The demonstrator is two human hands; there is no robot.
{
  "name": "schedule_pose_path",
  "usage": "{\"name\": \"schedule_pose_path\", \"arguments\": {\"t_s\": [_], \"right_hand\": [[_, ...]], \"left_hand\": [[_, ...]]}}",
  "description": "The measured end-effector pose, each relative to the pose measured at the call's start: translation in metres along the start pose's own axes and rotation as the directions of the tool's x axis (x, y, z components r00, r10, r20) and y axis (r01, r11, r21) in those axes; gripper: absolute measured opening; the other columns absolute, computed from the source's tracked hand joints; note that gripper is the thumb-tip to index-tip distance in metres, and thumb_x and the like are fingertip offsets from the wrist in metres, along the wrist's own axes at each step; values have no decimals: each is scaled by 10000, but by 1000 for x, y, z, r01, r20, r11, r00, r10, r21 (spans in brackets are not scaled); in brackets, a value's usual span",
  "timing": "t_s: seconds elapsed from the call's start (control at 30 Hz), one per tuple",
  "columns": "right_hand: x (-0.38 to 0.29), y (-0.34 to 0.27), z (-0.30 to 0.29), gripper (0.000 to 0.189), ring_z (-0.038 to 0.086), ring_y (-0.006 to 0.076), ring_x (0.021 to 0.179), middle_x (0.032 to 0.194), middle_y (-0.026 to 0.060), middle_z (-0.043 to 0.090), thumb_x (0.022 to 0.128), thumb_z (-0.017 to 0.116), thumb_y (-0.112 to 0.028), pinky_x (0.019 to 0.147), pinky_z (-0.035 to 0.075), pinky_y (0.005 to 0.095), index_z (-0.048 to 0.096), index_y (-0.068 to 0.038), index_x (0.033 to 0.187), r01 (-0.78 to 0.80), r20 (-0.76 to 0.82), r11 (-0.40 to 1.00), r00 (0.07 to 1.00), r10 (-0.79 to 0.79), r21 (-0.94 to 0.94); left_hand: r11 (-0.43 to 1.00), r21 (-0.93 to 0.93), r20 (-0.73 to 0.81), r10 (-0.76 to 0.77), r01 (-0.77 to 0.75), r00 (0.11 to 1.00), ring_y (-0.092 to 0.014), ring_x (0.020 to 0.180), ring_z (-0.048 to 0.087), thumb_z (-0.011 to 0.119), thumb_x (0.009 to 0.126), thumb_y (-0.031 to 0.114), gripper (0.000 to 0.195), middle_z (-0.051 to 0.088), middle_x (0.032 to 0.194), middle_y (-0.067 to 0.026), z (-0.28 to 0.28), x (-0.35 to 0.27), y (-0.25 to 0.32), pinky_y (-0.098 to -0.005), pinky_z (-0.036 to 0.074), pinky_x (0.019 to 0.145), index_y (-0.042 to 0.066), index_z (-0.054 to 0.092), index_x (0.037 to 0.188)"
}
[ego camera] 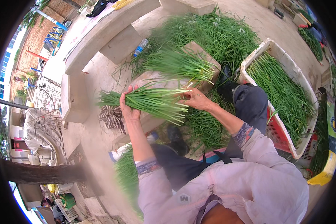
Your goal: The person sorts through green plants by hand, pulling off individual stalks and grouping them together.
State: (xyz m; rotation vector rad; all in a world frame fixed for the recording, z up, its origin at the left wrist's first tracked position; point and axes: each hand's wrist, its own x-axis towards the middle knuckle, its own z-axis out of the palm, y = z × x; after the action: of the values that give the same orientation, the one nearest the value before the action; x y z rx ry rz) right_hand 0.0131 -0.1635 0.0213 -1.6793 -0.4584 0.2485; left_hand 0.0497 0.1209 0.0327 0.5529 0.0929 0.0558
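Observation:
My left hand (131, 107) is closed around a bunch of long green leafy stalks, which look like garlic chives (154, 102), with their pale cut ends towards the right. At those ends is my right hand (194, 98), fingers bent, the fingertips by a pale stalk; whether they grip it is hard to tell. Just beyond my hands, another bunch of chives (184, 65) lies on a stone block (217, 63). A large heap of loose chives (226, 30) spreads on the ground behind it. A striped cloth (112, 116) lies left of my left wrist.
A white plastic crate (289, 61) of chives stands to the right of my leg. A curved stone bench (92, 47) runs along the upper left, with a plastic bottle (140, 47) near its support. More chives (127, 170) lie at my lower left. A tree trunk (44, 172) crosses the left side.

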Motion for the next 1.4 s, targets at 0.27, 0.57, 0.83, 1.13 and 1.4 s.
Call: {"name": "schedule_pose_path", "arguments": {"t_s": [0.27, 0.57, 0.83, 1.13, 1.4], "right_hand": [[0, -9, 4, 342, 394, 310, 1108, 1181, 113, 396, 733, 679, -213, 958, 343, 395, 641, -156, 1068, 177, -108, 897, 965, -239, -405], [-17, -9, 1, 148, 425, 152, 1054, 850, 46, 575, 813, 625, -168, 913, 354, 322, 680, -60, 896, 111, -85, 993, 990, -115, -45], [-59, 41, -69, 183, 574, 122, 787, 856, 25, 619, 859, 580, -183, 729, 462, 258, 617, -13, 916, -256, -2, 964, 967, 256, -76], [-19, -38, -13, 177, 594, 283, 833, 887, 114, 609, 834, 533, -136, 743, 467, 375, 609, -58, 974, 242, -17, 877, 962, -274, -415], [-30, -20, -16, 127, 587, 294, 787, 815, 111, 600, 796, 576, -151, 699, 467, 365, 606, -42, 855, 13, -152, 893, 984, -91, -449]], "left_hand": [[996, -69, -5, -49, 48, 999, -345, 1149, 479, 515, 860, 179, 121, 597, 1092, -120, -8, 3, 3, -548, 357, 979, 78, 570, 822], [994, -77, -51, -79, 75, 996, -359, 1150, 472, 508, 867, 191, 130, 598, 1081, -126, -10, 3, 0, -541, 359, 970, 84, 559, 813], [997, -73, -14, 7, -8, 1000, -341, 1179, 441, 466, 877, 186, 138, 588, 1107, -105, -13, 6, 14, -555, 337, 990, 80, 551, 848], [997, -73, 0, -28, 28, 1000, -343, 1170, 451, 467, 884, 192, 158, 576, 1124, -112, -9, 4, 10, -557, 338, 990, 80, 564, 831], [1000, -23, -8, -4, 3, 1000, -333, 1160, 464, 510, 874, 211, 149, 584, 1106, -104, -13, -1, 18, -557, 355, 974, 80, 573, 843]]}}
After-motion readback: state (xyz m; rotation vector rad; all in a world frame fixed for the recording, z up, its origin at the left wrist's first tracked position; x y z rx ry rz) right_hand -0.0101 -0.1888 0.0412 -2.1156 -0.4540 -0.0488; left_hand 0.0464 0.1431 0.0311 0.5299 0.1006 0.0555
